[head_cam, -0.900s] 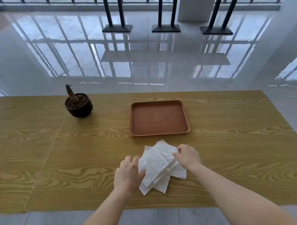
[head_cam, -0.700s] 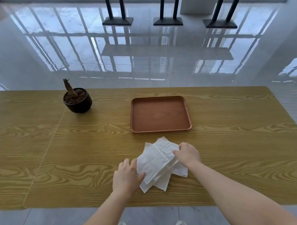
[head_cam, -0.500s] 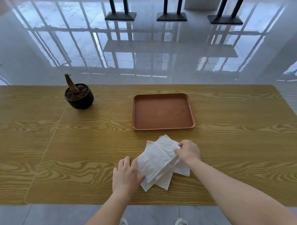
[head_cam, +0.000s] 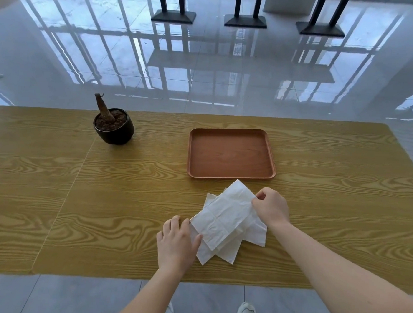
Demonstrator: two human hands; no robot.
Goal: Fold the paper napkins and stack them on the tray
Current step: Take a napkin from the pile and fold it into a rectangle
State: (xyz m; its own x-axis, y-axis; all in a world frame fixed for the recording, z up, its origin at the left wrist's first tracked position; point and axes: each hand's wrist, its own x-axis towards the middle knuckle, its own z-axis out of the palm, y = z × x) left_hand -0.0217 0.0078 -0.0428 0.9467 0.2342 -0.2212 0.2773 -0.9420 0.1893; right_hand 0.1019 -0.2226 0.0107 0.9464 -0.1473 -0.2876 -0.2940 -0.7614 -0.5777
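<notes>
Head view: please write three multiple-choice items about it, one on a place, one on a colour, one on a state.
1. Where does the napkin pile lie?
A) on the table, between the tray and the person
B) inside the tray
C) on the floor

2. What colour is the plant pot?
A) white
B) green
C) black

3. What does the right hand do?
A) lies flat on the table
B) pinches the top napkin at its edge
C) lifts the tray

Answers:
1 A, the tray is bare and the pile lies on the wood before it.
2 C, its wall is dark and glossy.
3 B, thumb and fingers close on the napkin's right edge.
</notes>
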